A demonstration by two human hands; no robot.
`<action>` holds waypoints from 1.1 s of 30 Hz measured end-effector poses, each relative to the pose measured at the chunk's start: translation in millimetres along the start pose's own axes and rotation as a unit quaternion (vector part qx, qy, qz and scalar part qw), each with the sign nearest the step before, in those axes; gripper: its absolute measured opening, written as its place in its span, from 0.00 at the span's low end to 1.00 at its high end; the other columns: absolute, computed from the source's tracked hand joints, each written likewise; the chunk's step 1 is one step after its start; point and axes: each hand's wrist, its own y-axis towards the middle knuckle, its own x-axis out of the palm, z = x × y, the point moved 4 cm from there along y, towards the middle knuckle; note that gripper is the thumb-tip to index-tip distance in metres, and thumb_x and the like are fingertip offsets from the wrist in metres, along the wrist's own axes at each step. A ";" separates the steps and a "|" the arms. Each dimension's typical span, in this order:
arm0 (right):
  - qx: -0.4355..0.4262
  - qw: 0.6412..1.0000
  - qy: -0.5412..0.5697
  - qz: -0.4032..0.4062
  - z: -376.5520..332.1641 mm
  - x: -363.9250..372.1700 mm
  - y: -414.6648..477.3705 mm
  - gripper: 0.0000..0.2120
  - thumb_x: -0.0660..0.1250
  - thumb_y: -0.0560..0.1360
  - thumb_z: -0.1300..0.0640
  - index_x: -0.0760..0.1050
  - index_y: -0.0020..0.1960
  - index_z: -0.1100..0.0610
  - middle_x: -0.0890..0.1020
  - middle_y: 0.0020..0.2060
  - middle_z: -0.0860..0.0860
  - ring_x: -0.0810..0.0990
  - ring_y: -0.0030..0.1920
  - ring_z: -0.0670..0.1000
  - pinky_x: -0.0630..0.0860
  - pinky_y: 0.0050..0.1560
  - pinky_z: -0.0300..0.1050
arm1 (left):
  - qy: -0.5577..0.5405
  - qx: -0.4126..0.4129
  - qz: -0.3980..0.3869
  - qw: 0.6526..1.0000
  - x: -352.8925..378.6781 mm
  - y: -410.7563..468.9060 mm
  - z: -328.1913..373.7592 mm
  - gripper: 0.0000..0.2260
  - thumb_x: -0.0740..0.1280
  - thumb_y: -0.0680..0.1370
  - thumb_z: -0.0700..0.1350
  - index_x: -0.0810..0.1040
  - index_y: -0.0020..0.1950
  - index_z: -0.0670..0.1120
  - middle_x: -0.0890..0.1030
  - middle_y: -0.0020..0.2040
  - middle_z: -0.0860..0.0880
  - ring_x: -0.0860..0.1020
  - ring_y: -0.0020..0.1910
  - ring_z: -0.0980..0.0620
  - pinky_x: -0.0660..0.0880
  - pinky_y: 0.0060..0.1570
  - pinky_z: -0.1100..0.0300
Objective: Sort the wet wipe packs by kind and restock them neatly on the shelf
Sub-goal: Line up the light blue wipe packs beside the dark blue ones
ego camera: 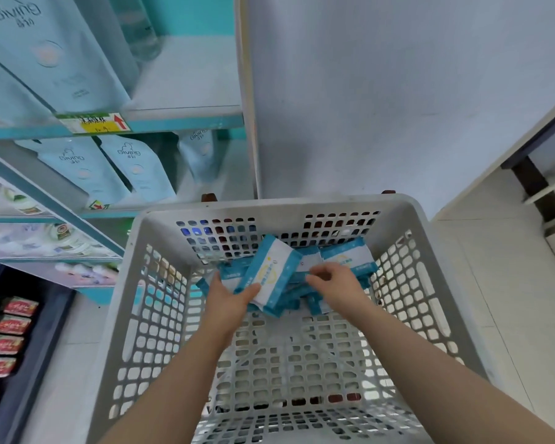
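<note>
Several small blue-and-white wet wipe packs point(346, 261) lie heaped at the far end of a grey perforated basket point(161, 232). My left hand point(229, 298) grips one tilted pack point(273, 272) by its near end, thumb on top. My right hand point(335, 285) reaches into the heap just to the right, its fingers curled onto the packs underneath; which pack it holds is hidden. The shelf unit point(186, 123) stands at the left with a bare stretch on its upper board.
Pale blue pouches point(77, 168) stand on the shelves at left, with a yellow price tag point(93, 123) on the shelf edge. Red packets point(10, 325) hang in a dark rack at lower left. A grey wall is ahead, tiled floor at right.
</note>
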 end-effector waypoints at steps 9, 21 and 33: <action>-0.118 0.941 -0.313 0.047 -9.5 6.9 57.4 0.35 0.73 0.69 0.46 0.66 0.71 0.56 0.73 0.65 0.54 0.69 0.64 0.56 0.67 0.63 0.48 | 0.014 0.002 0.122 0.992 -44.9 33.4 -1.4 0.21 0.72 0.74 0.35 0.69 0.64 0.40 0.78 0.55 0.43 0.80 0.47 0.47 0.77 0.42 0.56; -0.146 0.880 -0.449 0.047 -11.8 22.1 69.3 0.24 0.72 0.67 0.42 0.74 0.58 0.52 0.70 0.62 0.53 0.64 0.63 0.57 0.61 0.62 0.51 | -0.011 -0.074 0.104 0.992 -57.6 42.0 -20.1 0.21 0.72 0.73 0.34 0.70 0.63 0.40 0.80 0.56 0.41 0.81 0.50 0.43 0.79 0.50 0.48; -0.141 0.895 -0.423 0.014 -19.3 20.7 70.5 0.30 0.73 0.67 0.42 0.70 0.66 0.49 0.72 0.63 0.52 0.65 0.64 0.56 0.60 0.62 0.50 | -0.011 -0.077 0.108 0.991 -45.2 38.3 -25.6 0.19 0.70 0.74 0.34 0.70 0.64 0.41 0.79 0.56 0.42 0.80 0.50 0.44 0.77 0.41 0.55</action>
